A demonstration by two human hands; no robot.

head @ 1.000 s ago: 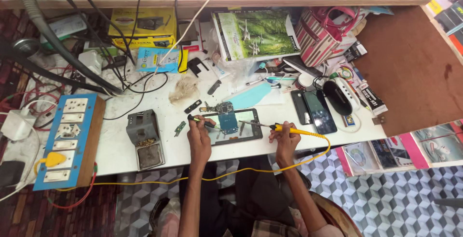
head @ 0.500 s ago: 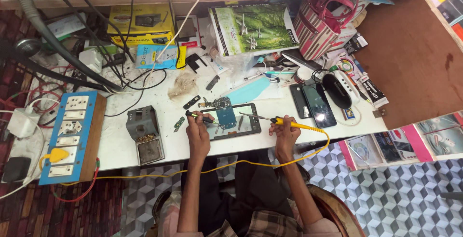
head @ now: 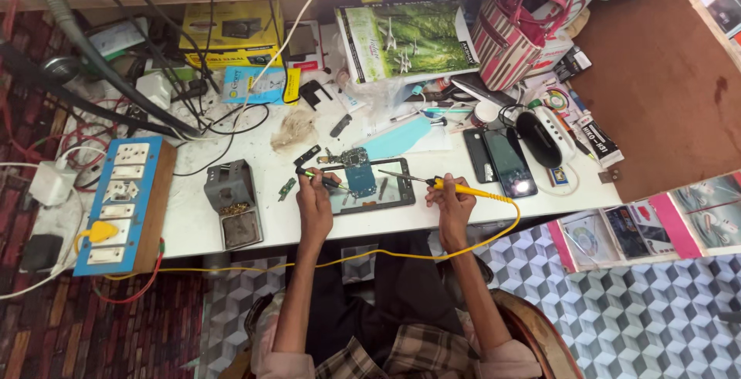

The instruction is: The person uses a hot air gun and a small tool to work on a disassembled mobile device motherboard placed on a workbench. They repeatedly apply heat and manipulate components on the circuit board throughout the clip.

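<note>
Looking down from the head camera, the person sits at a cluttered white workbench (head: 478,213) with both forearms reaching forward. The right hand (head: 454,203) is closed around the yellow handle of a soldering iron (head: 451,187), whose thin metal tip points left toward a small blue circuit board (head: 359,175). A yellow cord (head: 494,232) runs from the handle, loops down past the bench edge and trails left across the person's lap. The left hand (head: 316,197) pinches a slim green-tipped tool (head: 312,174), fingers narrow on it, its end lying just left of the circuit board. The circuit board rests on top of a dark opened phone (head: 374,194) that lies flat near the front edge of the bench, between the two hands.

To the left of the left hand stands a grey metal box (head: 231,201) with an open tray, and further left a blue power strip board (head: 123,201) holds a yellow plug. To the right of the iron lie two dark phones (head: 502,163) side by side, next to a white and black oval device (head: 540,136). Behind the work sit a green printed book (head: 409,39), a pink striped bag (head: 517,35) and a yellow box (head: 228,32). Black cables (head: 154,78) cross the far left of the bench.
</note>
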